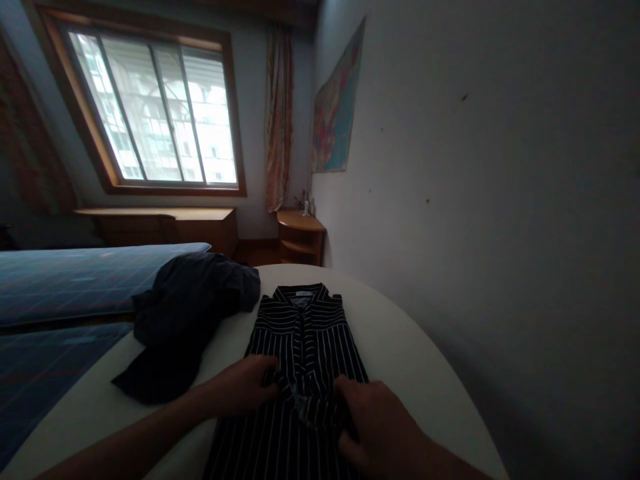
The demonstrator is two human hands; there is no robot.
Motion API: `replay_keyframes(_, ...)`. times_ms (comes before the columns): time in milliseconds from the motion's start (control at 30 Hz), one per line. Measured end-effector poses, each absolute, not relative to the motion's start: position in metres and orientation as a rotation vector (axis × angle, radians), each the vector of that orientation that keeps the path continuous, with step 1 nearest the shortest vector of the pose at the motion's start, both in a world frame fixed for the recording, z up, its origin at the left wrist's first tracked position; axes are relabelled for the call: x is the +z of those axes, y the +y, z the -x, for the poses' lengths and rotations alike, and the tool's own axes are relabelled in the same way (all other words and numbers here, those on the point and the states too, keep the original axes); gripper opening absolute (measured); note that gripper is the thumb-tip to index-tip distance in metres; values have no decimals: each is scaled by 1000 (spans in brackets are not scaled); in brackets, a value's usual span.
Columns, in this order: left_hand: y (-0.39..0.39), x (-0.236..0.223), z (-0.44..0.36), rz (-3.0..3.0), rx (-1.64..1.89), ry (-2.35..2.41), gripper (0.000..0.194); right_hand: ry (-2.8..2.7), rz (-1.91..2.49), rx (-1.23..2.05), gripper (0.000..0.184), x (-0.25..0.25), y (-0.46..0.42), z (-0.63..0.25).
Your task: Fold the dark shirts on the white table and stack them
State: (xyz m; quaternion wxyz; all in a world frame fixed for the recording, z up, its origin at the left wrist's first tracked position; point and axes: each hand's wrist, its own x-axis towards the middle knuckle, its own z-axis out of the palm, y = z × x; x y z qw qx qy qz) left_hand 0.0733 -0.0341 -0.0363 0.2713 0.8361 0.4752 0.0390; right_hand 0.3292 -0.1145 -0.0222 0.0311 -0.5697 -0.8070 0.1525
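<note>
On the round white table [400, 320], the black, white-striped fabric shirt [327, 327] lies with collar farthest, a fold of it pinched at 2 sides by the left hand [247, 387] and right hand [377, 423], apparently to keep it straight, while the brown wooden corner shelf [301, 221] bears small, unclear objects [307, 207].

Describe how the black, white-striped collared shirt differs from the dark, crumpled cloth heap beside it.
The black, white-striped collared shirt is patterned; the dark, crumpled cloth heap looks plain. The shirt lies fairly flat; the heap is bunched up. The left hand and right hand are on the shirt; neither is on the heap. Both are dark and lie on the round white table.
</note>
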Motion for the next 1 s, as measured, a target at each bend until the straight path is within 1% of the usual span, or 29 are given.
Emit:
replay_keyframes(100,-32,-31,-71,-2267,65,1247,26,-2426,1826,534,34,-10,-104,-334)
replay_keyframes(300,-26,-14,-54,-2257,-99,1133,36,-2425,1839,547,34,-9,-91,-342)
replay_keyframes(467,-22,-9,-48,-2275,-214,1137,30,-2444,1810,594,30,-13,-83,-349)
replay_keyframes(600,-28,-10,-54,-2243,-191,1148,33,-2482,1722,679,17,-10,-79,-352)
replay_keyframes(733,-33,0,-53,-2224,-76,1143,39,-2424,1606,772,19,2,-77,-357)
replay_keyframes(833,-28,13,-47,-2232,53,1143,42,-2377,1492,784,16,13,-70,-364)
replay_keyframes(900,-17,24,-44,-2243,128,1090,40,-2382,1417,774,16,22,-60,-370)
replay_keyframes(1000,5,39,-44,-2235,202,943,32,-2431,1283,757,19,35,-36,-376)
